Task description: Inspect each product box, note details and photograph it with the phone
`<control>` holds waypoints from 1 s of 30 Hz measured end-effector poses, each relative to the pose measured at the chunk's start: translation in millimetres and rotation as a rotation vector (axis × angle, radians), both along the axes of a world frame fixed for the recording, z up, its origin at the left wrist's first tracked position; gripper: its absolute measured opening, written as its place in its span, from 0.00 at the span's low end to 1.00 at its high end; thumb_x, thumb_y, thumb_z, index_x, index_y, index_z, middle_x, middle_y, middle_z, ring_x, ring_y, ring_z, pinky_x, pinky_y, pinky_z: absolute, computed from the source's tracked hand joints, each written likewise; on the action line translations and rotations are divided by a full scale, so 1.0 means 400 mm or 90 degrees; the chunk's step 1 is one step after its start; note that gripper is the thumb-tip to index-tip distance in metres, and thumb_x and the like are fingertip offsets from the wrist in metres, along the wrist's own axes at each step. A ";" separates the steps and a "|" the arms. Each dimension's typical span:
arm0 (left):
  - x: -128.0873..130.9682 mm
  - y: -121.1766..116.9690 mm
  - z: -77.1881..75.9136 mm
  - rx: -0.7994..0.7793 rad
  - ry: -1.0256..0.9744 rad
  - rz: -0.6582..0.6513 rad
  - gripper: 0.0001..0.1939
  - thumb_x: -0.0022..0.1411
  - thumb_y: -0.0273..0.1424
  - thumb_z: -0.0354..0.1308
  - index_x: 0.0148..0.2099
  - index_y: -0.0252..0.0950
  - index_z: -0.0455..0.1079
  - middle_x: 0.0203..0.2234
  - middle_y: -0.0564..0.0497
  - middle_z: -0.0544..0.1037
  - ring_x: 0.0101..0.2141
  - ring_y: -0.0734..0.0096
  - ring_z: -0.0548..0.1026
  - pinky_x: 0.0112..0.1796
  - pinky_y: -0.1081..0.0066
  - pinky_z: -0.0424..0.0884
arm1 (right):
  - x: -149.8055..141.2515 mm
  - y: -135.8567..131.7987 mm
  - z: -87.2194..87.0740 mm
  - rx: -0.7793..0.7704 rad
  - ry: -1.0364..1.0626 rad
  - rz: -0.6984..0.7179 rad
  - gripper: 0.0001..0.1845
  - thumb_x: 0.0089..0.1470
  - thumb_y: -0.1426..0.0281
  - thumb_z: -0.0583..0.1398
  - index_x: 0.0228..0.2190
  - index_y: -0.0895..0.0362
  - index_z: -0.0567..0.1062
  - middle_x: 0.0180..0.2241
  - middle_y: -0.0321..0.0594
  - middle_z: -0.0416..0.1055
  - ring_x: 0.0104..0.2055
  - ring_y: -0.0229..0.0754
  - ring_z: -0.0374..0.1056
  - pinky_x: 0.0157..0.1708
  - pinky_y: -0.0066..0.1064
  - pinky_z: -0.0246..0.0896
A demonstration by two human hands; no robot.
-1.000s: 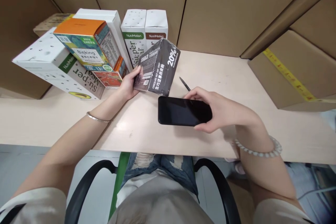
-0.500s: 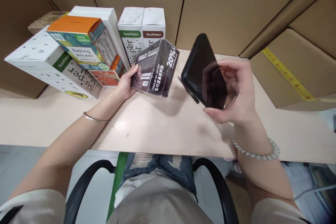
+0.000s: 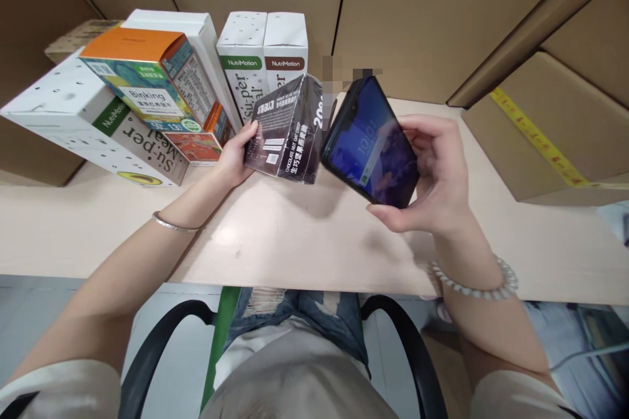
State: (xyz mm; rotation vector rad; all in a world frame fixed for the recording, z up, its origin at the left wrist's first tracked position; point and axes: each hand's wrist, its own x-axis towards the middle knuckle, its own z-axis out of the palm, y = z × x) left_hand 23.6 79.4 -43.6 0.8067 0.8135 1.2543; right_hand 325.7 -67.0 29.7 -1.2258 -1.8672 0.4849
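Observation:
My left hand (image 3: 236, 156) grips the left side of a dark brown chocolate nut oat crisp box (image 3: 280, 134), tilted above the table. Closed round the right edge of a black smartphone (image 3: 376, 147) is my right hand (image 3: 435, 173), its thumb at the lower edge. The phone's screen is lit and shows a clock. The phone's left edge comes close to the box's right side; whether they touch I cannot tell. Just left of my left hand stands an orange and blue Binking box (image 3: 152, 88), resting on another orange box (image 3: 194, 145).
White NutriMotion boxes stand upright behind the oat crisp box (image 3: 240, 39), and another leans at the left (image 3: 54, 101). Large brown cartons (image 3: 437, 33) wall in the back of the pale table (image 3: 275, 249). A carton with yellow tape (image 3: 535, 137) sits at the right.
The phone's dark screen has lit up. My right hand has brought the phone slightly left, closer to the oat crisp box. My left hand and its box have hardly moved.

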 end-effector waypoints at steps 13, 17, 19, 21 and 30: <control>-0.002 0.004 -0.004 0.002 -0.029 0.004 0.08 0.72 0.37 0.66 0.46 0.38 0.78 0.36 0.52 0.87 0.44 0.61 0.88 0.54 0.68 0.83 | 0.000 0.007 0.011 0.033 0.064 0.083 0.50 0.39 0.50 0.78 0.61 0.42 0.69 0.62 0.45 0.73 0.66 0.67 0.70 0.65 0.58 0.70; -0.006 0.011 -0.008 -0.057 -0.033 0.024 0.07 0.73 0.31 0.61 0.44 0.35 0.78 0.36 0.51 0.88 0.42 0.66 0.87 0.57 0.67 0.82 | -0.002 0.009 0.035 -0.181 -0.045 0.262 0.43 0.41 0.59 0.78 0.57 0.47 0.73 0.55 0.42 0.79 0.55 0.57 0.79 0.54 0.47 0.76; -0.007 0.014 -0.009 -0.070 -0.038 0.028 0.08 0.73 0.31 0.60 0.44 0.35 0.79 0.39 0.49 0.88 0.46 0.64 0.87 0.59 0.65 0.81 | -0.017 0.009 0.032 -0.280 -0.140 0.303 0.41 0.40 0.61 0.77 0.57 0.46 0.75 0.54 0.39 0.81 0.51 0.54 0.80 0.51 0.44 0.76; -0.008 0.014 -0.010 -0.081 -0.049 0.026 0.08 0.73 0.32 0.59 0.43 0.35 0.79 0.41 0.48 0.89 0.51 0.61 0.87 0.61 0.63 0.80 | -0.039 0.013 0.014 -0.327 -0.213 0.307 0.41 0.41 0.62 0.76 0.58 0.46 0.75 0.55 0.39 0.82 0.51 0.54 0.80 0.50 0.43 0.75; 0.007 -0.026 0.002 -0.084 -0.038 0.004 0.08 0.73 0.32 0.60 0.44 0.34 0.79 0.39 0.48 0.89 0.48 0.60 0.88 0.59 0.63 0.83 | -0.083 0.068 -0.099 -0.272 -0.308 0.213 0.44 0.46 0.61 0.71 0.64 0.51 0.73 0.61 0.48 0.79 0.61 0.61 0.77 0.56 0.47 0.73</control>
